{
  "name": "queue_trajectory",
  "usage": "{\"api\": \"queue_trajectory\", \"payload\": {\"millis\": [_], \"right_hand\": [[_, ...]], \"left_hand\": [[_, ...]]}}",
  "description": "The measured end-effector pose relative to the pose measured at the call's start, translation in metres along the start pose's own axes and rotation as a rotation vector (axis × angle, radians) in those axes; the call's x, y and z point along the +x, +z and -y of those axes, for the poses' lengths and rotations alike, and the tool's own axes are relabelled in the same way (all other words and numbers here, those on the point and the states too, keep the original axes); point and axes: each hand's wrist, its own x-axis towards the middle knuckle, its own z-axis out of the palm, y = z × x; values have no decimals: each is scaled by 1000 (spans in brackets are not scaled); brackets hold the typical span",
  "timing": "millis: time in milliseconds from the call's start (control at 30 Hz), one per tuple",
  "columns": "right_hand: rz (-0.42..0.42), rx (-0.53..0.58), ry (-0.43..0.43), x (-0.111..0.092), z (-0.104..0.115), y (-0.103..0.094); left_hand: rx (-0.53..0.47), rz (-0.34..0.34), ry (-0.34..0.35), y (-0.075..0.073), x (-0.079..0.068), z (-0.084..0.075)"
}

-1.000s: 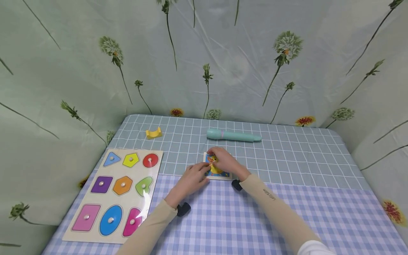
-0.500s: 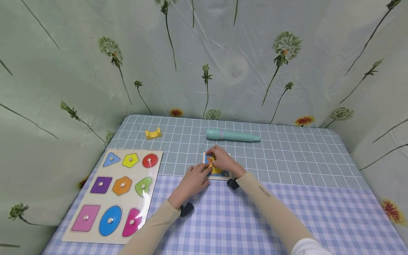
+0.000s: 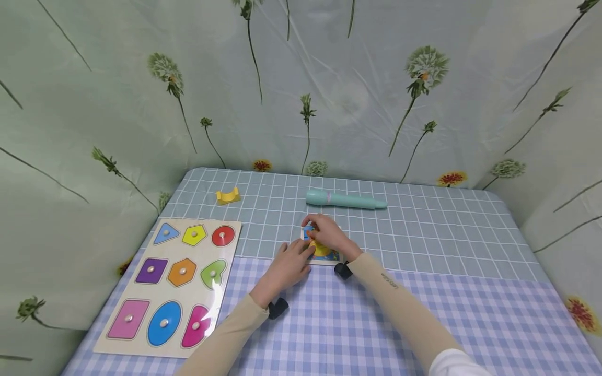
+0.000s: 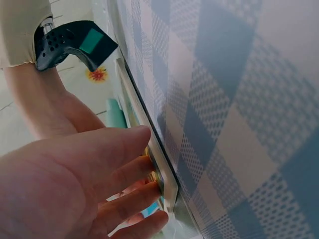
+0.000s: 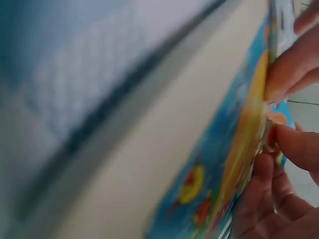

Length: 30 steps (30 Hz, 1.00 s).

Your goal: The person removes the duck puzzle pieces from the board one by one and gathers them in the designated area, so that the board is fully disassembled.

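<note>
A small jigsaw puzzle (image 3: 333,256) with a yellow duck picture and a pale wooden border lies mid-table, partly covered by both hands. My right hand (image 3: 328,235) reaches over its upper left and pinches a blue-and-orange puzzle piece (image 3: 308,233) between thumb and fingers. That piece tilts up from the picture in the right wrist view, where the border (image 5: 149,124) runs close to the camera. My left hand (image 3: 287,265) rests at the puzzle's left side, fingertips on the picture. In the left wrist view its fingers (image 4: 132,199) extend over the board's edge (image 4: 169,186).
Left of the hands lies a large peg board (image 3: 160,292) with several knobbed coloured shapes. Farther back are a yellow arched block (image 3: 228,196) and a teal microphone-shaped object (image 3: 347,200). A dandelion-print curtain (image 3: 357,78) hangs behind the table.
My right hand's fingers have lifted the puzzle piece's corner, tilting it up at the upper left. The left hand has shifted slightly right onto the puzzle.
</note>
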Motion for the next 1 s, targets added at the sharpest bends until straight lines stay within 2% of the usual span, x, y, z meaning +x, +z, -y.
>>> {"api": "queue_trajectory", "payload": {"millis": [100, 200, 333, 467, 567, 667, 833, 1000], "right_hand": [[-9, 42, 22, 1, -3, -2], [-28, 140, 77, -2, -9, -10], [-75, 217, 153, -13, -22, -29], [-122, 227, 247, -29, -40, -50], [-129, 209, 318, -38, -54, -61], [-113, 182, 351, -43, -64, -67], [-96, 128, 315, -44, -70, -67], [-90, -35, 252, -44, -66, -64]], "left_hand": [[-1, -6, 7, 0, 2, -1], [-4, 2, -2, 1, 3, -1], [-32, 36, -28, 2, 3, -1], [-52, 48, -41, 4, 2, 0], [-58, 37, -41, 5, 2, 1], [-66, 29, -38, 4, 1, 1], [-69, 30, -43, 4, 1, 0], [-82, 40, -60, 5, 3, -1]]}}
